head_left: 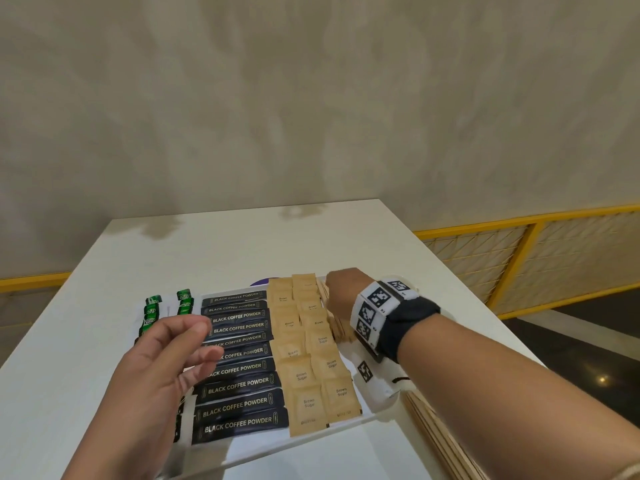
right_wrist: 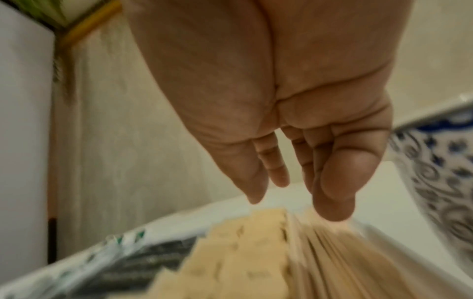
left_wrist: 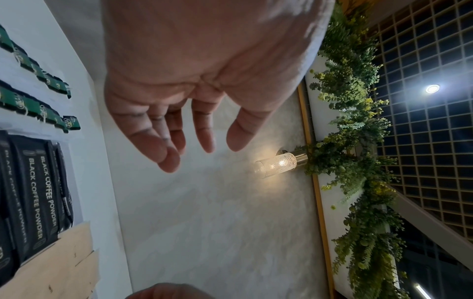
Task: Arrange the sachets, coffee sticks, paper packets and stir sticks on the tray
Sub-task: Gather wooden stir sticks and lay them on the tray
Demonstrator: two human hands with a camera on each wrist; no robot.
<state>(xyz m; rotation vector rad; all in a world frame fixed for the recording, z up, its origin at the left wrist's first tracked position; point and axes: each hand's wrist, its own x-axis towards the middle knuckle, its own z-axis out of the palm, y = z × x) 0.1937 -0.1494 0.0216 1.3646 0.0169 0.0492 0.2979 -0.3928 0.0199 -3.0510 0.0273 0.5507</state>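
Note:
A clear tray (head_left: 374, 419) on a white table holds rows of green sachets (head_left: 152, 306), black coffee sticks (head_left: 242, 386) and brown sugar packets (head_left: 311, 358). Wooden stir sticks (head_left: 341, 329) lie along its right side. My right hand (head_left: 337, 292) reaches down at the tray's far right end; its straight fingers (right_wrist: 332, 198) point at the stir sticks (right_wrist: 332, 252), seemingly touching them, in a blurred picture. My left hand (head_left: 194, 344) hovers over the sachets and coffee sticks with loosely curled fingers (left_wrist: 169, 159) and holds nothing.
More wooden sticks (head_left: 436, 431) show under my right forearm at the tray's near right corner. A blue-and-white patterned bowl (right_wrist: 440, 182) stands just right of the tray. A purple object (head_left: 259, 281) peeks out behind the tray. A wall backs the table.

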